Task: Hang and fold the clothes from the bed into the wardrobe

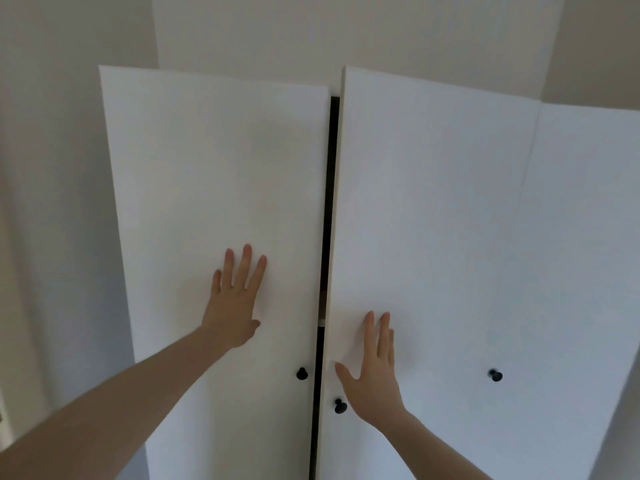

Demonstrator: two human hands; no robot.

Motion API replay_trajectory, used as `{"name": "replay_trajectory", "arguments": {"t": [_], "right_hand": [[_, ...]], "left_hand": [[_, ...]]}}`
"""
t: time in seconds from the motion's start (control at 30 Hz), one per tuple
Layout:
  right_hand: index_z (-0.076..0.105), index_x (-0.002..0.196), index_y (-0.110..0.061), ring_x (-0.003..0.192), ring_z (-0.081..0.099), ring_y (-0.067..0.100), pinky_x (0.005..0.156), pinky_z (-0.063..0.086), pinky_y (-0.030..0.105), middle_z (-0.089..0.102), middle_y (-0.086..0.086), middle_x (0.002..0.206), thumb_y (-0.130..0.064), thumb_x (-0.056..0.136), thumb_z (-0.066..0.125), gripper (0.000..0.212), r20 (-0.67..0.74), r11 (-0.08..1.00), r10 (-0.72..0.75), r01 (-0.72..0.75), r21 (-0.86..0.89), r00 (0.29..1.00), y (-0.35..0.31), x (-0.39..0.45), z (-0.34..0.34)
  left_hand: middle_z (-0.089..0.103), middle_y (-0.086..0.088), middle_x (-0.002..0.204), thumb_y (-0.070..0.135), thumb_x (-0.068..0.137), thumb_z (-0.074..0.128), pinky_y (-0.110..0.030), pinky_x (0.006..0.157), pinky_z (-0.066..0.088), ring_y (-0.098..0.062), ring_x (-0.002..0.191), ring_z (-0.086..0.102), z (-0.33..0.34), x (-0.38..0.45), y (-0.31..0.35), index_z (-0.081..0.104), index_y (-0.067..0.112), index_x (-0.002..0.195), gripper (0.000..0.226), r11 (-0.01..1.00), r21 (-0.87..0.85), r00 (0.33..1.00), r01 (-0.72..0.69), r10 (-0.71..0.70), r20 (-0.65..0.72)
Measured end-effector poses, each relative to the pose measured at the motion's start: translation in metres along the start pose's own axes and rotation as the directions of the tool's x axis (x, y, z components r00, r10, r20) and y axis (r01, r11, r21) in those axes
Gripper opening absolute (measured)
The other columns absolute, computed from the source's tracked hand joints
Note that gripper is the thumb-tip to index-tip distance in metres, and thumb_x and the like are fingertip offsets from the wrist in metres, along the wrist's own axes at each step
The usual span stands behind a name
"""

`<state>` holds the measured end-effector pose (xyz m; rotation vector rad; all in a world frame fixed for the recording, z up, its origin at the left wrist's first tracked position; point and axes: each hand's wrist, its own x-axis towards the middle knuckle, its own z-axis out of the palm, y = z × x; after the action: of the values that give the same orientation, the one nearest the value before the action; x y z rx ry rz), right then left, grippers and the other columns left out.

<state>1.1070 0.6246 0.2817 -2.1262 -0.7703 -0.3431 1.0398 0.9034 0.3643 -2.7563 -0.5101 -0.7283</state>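
Left hand point(235, 299) and right hand point(375, 368) press flat, fingers straight, on the tall white wardrobe doors point(214, 188); vertical dark gap point(330, 202) lies between them, right hand nearer.

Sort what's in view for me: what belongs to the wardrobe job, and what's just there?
Job: left hand flat on left door; right hand flat on middle door; dark gap between them.
Just there: three black knobs, third door, wall.
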Motion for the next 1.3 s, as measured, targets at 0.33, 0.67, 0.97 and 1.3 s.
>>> {"name": "replay_trajectory", "arguments": {"t": [0.33,0.67,0.97,1.3], "right_hand": [[-0.035,0.152,-0.035,0.149,-0.036,0.027,0.128,0.002,0.044,-0.054,-0.012,0.151,-0.036,0.098,0.063,0.111,0.154,0.987,0.037,-0.012,-0.158,0.987,0.015,0.033,0.011],[-0.035,0.153,-0.028,0.148,-0.036,0.031,0.128,0.006,0.05,-0.058,-0.005,0.149,-0.037,0.098,0.063,0.114,0.175,0.968,0.099,-0.054,-0.243,0.98,0.019,0.054,0.023],[-0.036,0.153,-0.033,0.15,-0.035,0.028,0.127,0.014,0.052,-0.057,-0.008,0.149,-0.034,0.093,0.068,0.119,0.178,0.959,0.129,-0.077,-0.274,0.976,0.02,0.058,0.025],[-0.018,0.16,-0.033,0.159,-0.006,0.022,0.123,0.028,0.04,-0.026,-0.005,0.168,-0.02,0.093,0.064,0.106,0.293,0.956,0.263,-0.208,-0.206,0.919,-0.002,0.038,-0.004]], "left_hand": [[-0.037,-0.019,0.161,0.046,0.077,0.083,-0.061,0.124,0.017,-0.05,0.148,-0.028,0.015,0.007,0.005,-0.027,0.014,0.157,0.14,0.999,0.023,0.998,0.031,-0.029,-0.055],[-0.034,-0.021,0.162,0.046,0.076,0.085,-0.062,0.123,0.019,-0.051,0.148,-0.027,0.021,0.009,0.006,-0.027,0.012,0.157,0.142,0.999,0.03,0.996,0.035,-0.032,-0.084],[-0.041,-0.021,0.158,0.04,0.082,0.08,-0.06,0.125,0.014,-0.052,0.146,-0.031,0.021,0.01,0.008,-0.034,0.012,0.153,0.138,0.997,0.048,0.997,0.062,-0.06,-0.038],[-0.049,-0.015,0.154,0.016,0.089,0.059,-0.059,0.125,0.002,-0.043,0.148,-0.032,-0.016,-0.013,0.019,-0.036,0.019,0.151,0.114,0.996,0.062,0.979,-0.065,0.052,0.2]]}}
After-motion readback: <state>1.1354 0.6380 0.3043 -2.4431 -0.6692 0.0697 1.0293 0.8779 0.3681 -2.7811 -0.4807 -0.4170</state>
